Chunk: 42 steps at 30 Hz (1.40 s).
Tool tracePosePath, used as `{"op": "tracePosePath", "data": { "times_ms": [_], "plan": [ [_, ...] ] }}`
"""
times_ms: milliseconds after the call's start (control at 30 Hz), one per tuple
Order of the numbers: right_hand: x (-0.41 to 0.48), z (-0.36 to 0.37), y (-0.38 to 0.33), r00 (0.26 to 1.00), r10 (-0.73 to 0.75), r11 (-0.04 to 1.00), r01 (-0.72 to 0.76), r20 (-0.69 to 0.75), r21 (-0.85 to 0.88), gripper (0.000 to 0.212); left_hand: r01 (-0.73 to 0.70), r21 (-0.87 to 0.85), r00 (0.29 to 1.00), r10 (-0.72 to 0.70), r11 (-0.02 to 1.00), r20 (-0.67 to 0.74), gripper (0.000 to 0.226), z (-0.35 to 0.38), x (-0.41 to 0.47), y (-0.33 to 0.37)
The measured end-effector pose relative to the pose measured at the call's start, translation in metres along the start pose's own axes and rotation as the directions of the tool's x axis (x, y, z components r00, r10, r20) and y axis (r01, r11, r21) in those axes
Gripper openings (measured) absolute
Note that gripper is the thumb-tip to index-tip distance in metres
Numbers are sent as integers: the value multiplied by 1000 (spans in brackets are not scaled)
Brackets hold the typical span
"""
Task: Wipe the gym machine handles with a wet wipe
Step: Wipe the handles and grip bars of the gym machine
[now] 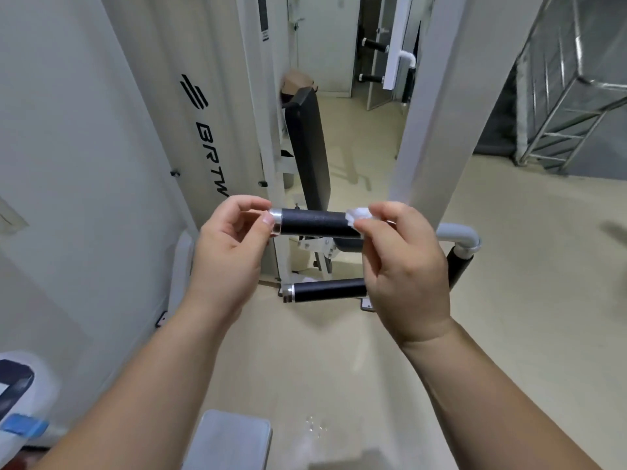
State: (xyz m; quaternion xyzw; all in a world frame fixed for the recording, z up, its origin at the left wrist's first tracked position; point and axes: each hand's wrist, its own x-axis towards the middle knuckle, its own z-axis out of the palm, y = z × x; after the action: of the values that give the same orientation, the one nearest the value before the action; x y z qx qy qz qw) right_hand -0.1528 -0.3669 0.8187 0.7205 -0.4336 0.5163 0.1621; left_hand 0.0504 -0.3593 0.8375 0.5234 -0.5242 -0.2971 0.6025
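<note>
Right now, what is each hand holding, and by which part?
The left hand pinches the upper handle by its silver end cap; the right hand pinches a bunched wet wipe against the handle's other end.

This is a gym: a tall white weight-machine housing (210,130) with black brand lettering, a black padded backrest (310,147) and black cylindrical grip handles (315,223) with chrome end caps, over a beige floor (509,266).

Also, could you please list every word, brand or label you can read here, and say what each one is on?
"BRTW": black letters running down the white machine panel, below a striped logo; any further letters are out of sight.
The sticker on the upright post at the top: too small and blurred to read.
No text on the upper handle or the wet wipe.
</note>
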Motion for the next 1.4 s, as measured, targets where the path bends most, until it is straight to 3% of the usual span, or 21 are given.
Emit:
{"op": "tracePosePath", "data": {
  "times_ms": [267, 400, 533, 633, 733, 833, 900, 1067, 1167, 1267, 1400],
  "plan": [
    [-13, 10, -23, 999, 48, 978, -52, -23, -200, 36, -53, -68, 993, 59, 996, 103, 13, -10, 3, -9],
    [1, 33, -51, 999, -37, 987, 37, 4, -156, 37, -77, -43, 989, 82, 996, 127, 12, -13, 7, -11],
    [7, 30, -34, 990, -130, 981, 137, 59, -140, 28, -84, -28, 985, 88, 996, 147, 12, -16, 11, -13],
    [2, 18, -12, 999, -46, 975, 51, 30, -216, 32, -78, -34, 982, 83, 996, 170, 10, -16, 15, -14],
    [5, 32, -34, 1000, 16, 982, -20, -20, -190, 36, -72, -44, 978, 79, 996, 191, 10, -11, 16, -13],
    [13, 45, -58, 994, -106, 992, 107, 24, -70, 32, -70, -64, 976, 82, 996, 202, 9, -10, 19, -13],
    [14, 38, -41, 985, -162, 983, 167, 67, -82, 30, -72, -62, 975, 84, 995, 205, 10, -12, 21, -15],
    [8, 26, -21, 999, 48, 977, -50, -17, -207, 32, -87, -51, 976, 95, 995, 198, 9, -11, 20, -15],
    [8, 43, -56, 999, -50, 993, 48, -12, -111, 30, -96, -49, 973, 104, 994, 204, 8, -9, 20, -14],
    [9, 40, -40, 995, -103, 989, 102, -7, -104, 22, -121, 0, 969, 118, 993, 215, 10, -13, 23, -15],
    [0, 35, -16, 979, 141, 967, -168, -147, -194, 19, -160, 95, 962, 133, 983, 238, 7, -16, 25, -10]
  ]
}}
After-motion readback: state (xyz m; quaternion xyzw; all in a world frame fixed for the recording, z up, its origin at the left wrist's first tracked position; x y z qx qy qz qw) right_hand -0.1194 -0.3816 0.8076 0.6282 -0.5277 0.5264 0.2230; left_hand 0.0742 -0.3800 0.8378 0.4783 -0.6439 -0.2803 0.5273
